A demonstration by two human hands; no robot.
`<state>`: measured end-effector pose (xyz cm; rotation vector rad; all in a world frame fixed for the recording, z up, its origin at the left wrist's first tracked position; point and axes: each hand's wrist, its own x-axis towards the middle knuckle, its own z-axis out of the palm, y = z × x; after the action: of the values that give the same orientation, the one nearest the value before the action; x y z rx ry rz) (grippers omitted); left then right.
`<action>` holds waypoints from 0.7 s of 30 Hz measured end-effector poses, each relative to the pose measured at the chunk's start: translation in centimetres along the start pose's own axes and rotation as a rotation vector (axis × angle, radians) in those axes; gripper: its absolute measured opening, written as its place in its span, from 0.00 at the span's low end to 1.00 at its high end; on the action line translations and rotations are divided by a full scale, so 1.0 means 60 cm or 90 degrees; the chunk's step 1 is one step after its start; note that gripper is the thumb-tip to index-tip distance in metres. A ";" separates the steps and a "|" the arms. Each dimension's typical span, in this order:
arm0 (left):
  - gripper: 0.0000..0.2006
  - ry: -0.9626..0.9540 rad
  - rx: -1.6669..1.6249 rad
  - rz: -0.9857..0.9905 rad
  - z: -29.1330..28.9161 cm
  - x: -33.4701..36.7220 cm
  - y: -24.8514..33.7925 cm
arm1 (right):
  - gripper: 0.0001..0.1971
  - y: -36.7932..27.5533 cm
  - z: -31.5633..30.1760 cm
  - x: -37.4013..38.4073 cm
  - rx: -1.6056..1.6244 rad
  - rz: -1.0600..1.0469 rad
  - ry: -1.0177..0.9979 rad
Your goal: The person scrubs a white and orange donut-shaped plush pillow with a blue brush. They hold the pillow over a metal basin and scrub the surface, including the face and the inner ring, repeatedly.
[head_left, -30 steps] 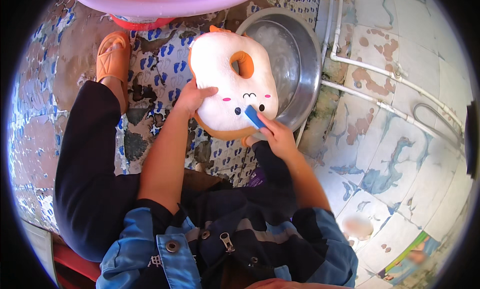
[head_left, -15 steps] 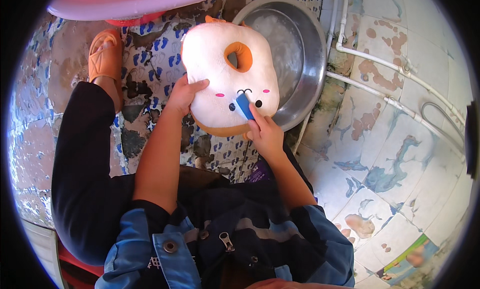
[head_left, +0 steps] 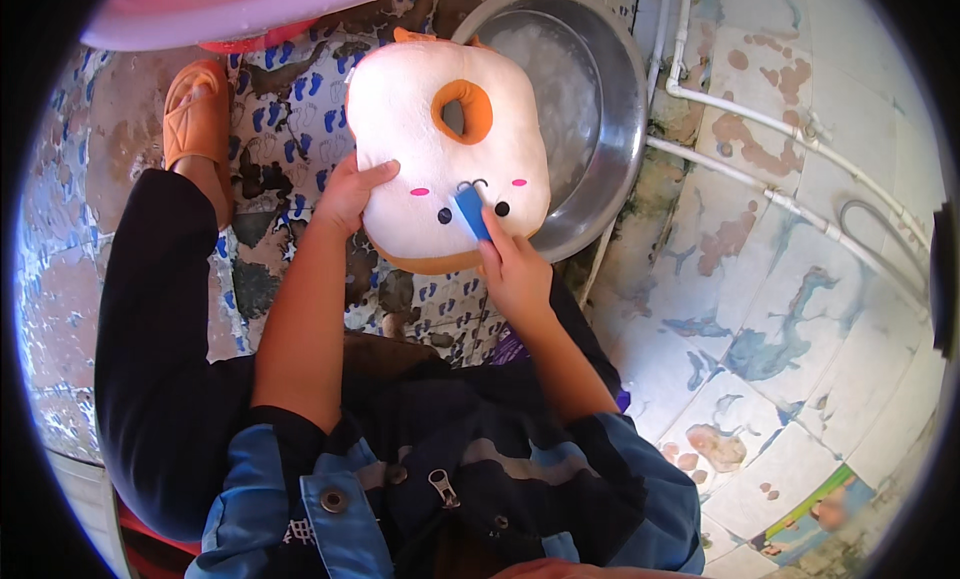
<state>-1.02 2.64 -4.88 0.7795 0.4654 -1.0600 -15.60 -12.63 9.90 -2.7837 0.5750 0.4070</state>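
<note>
- Cushion (head_left: 452, 163) first: white plush, rounded-square, orange-brown around the edge, orange-lined hole going through it. It overlaps the left side of the metal basin (head_left: 633, 129); can't tell if it touches the rim.
- Cute little face on it, upside down from the wearer's side: curvy mouth, two black eyes below that, pink cheeks.
- Blue block (head_left: 472, 215), pretty small, pale along one side, sits against the face between the eyes, right by the mouth. That's lower left of the basin. Brush or sponge? Too small for me to say.
- Right hand (head_left: 515, 276) has that block gripped by its near end, just below the basin's left side.
- Left hand (head_left: 350, 192) is clamped on the cushion's left edge, thumb on the white front, other fingers out of sight. It's well left of the basin.
- Basin itself is round and shiny, with something pale and cloudy inside.
- Pink tub (head_left: 220, 11) is upper left of the basin, cut off by the view, something red (head_left: 258, 41) just under it.
- Orange sandal (head_left: 195, 119) on the left foot, well left of the basin.
- White pipes (head_left: 740, 112) run right of the basin along stained tiles (head_left: 750, 289).
- Floor (head_left: 290, 149) left of the basin: flaky, blue footprint pattern.
</note>
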 end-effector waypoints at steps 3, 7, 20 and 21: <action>0.18 -0.046 0.006 0.028 0.002 0.005 -0.006 | 0.23 -0.071 0.031 0.140 0.013 -0.041 0.067; 0.18 -0.050 -0.012 0.013 0.013 0.011 0.006 | 0.19 -0.114 0.035 0.248 -0.014 -0.078 0.070; 0.20 -0.054 -0.018 0.006 0.041 0.006 0.009 | 0.22 -0.060 0.048 0.281 -0.035 -0.094 0.137; 0.21 -0.061 -0.050 0.015 0.031 0.006 0.007 | 0.22 -0.060 0.040 0.265 -0.025 -0.112 0.116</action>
<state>-0.55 1.12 -3.75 0.6614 0.4125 -1.0456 -0.60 -14.14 3.30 -2.8988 0.3589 0.1289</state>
